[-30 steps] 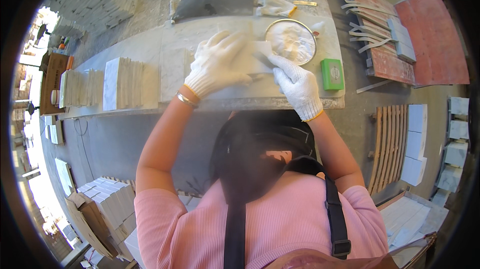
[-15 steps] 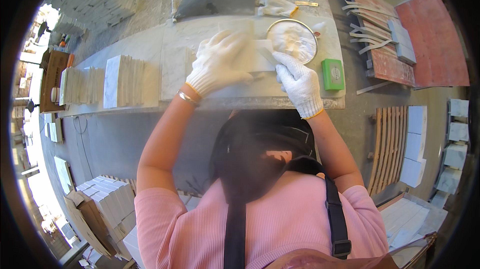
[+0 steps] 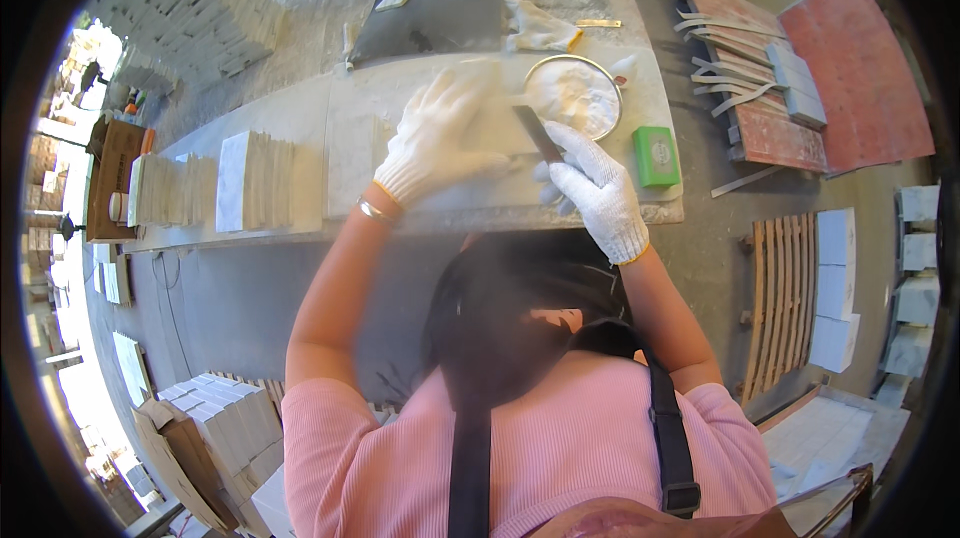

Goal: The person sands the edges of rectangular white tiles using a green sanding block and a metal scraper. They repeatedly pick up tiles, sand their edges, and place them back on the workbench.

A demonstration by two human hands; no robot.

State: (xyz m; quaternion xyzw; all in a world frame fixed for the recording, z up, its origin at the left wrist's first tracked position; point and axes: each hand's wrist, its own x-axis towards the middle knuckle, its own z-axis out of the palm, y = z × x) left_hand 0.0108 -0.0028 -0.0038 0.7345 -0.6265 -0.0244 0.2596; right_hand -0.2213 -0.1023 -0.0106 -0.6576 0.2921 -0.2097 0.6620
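My right hand, in a white knit glove, is closed around a flat, dark metal scraper blade that points up and left. Just beyond that hand stands a round, metal-rimmed bowl of white powder or paste. My left hand, gloved alike, is over the pale worktop, its thumb pointing right and its fingers stretched away from me. Its fingertips are smeared, as is a pale shape beside them, so I cannot tell whether it grips anything.
A green box sits at the worktop's right end. Rows of upright tiles stand at left. Farther back lie a black sheet, a spare glove and a small brass-coloured strip. A wooden pallet is off to the right.
The scraper has swung from the white piece beside the bowl to a steeper angle, its face now dark. My right hand has turned slightly; the left stays near its place, fingers still blurred.
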